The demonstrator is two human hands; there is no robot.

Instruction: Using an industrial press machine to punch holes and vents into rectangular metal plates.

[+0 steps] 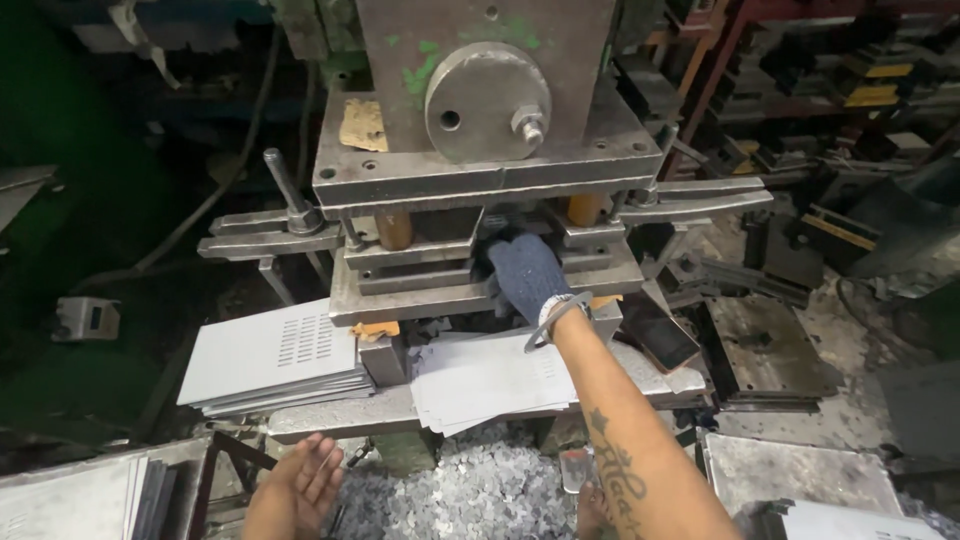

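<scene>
My right hand, in a dark blue knit glove with a metal bangle at the wrist, reaches into the gap of a grey metal press die; its fingertips are hidden inside, so what they touch is unclear. My bare left hand hangs low at the bottom left, fingers spread, holding nothing. A stack of plain grey metal sheets lies just below the die, under my right forearm. A second stack of grey sheets with punched slots rests to the left of it.
The heavy press head looms above the die. Small metal punchings pile up below the bench. More sheets lie at bottom left, a dark phone-like slab to the right, and metal plates and racks beyond.
</scene>
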